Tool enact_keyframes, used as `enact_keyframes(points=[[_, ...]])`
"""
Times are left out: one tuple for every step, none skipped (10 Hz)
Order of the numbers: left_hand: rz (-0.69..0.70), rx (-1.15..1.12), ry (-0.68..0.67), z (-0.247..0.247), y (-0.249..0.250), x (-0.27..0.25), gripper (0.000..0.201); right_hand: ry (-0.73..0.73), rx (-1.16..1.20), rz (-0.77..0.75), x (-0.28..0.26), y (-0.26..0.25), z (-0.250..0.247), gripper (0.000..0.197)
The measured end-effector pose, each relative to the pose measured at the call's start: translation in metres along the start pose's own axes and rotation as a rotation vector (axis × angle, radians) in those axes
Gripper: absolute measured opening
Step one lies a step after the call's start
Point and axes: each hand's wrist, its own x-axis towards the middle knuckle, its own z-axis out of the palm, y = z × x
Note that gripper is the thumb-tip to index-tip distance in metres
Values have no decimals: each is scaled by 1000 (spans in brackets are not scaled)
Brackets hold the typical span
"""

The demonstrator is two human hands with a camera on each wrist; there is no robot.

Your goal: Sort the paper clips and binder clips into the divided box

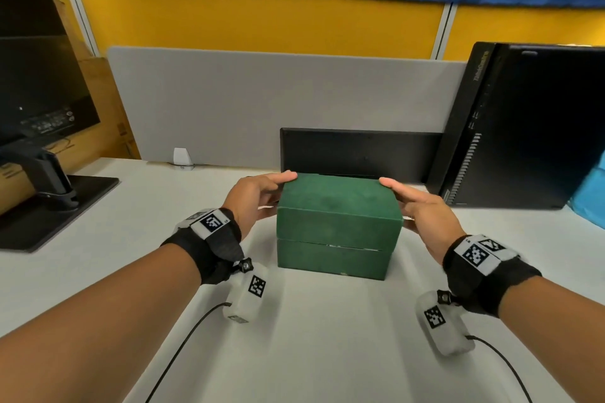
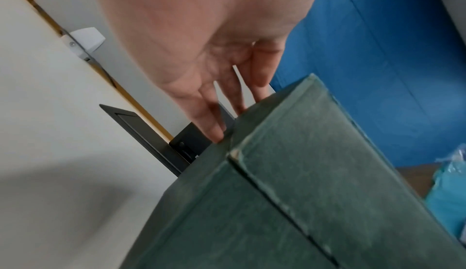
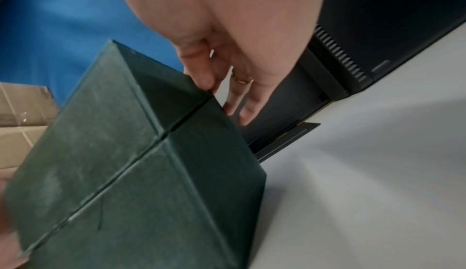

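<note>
A dark green box (image 1: 337,255) stands on the white desk (image 1: 327,337) with its lid (image 1: 337,202) on, so its inside is hidden. No paper clips or binder clips are in view. My left hand (image 1: 258,196) lies against the lid's left end, and its straight fingers (image 2: 209,117) reach to the back left corner. My right hand (image 1: 422,206) mirrors it on the right end, its fingers (image 3: 242,101) going behind the back right corner. The seam between lid and base shows on the box (image 2: 302,193) in the left wrist view and on the box (image 3: 126,153) in the right wrist view.
A flat black panel (image 1: 360,153) leans just behind the box. A black computer tower (image 1: 523,127) stands at the right, with a blue bag (image 1: 589,193) beside it. A monitor (image 1: 39,81) and its base (image 1: 49,206) occupy the left. A grey partition (image 1: 229,101) closes the back.
</note>
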Motion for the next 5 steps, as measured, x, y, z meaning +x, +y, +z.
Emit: enact_keyframes(points=[[20,130,5,6,4,-6,39,-45,-99,5,-2,-7,-5,67],[81,447,-1,9,13,-9,38,-81,-279,-48,-5,-16,-4,63],[96,893,-61,8,24,-20,41,-102,-641,-84,-20,-21,-6,57],[80,1063,-106,10,30,-41,46,-180,-877,-80,-51,-17,-5,64],[91,1151,-196,5,24,-70,49,-385,-1029,21,-89,-1,-5,61]])
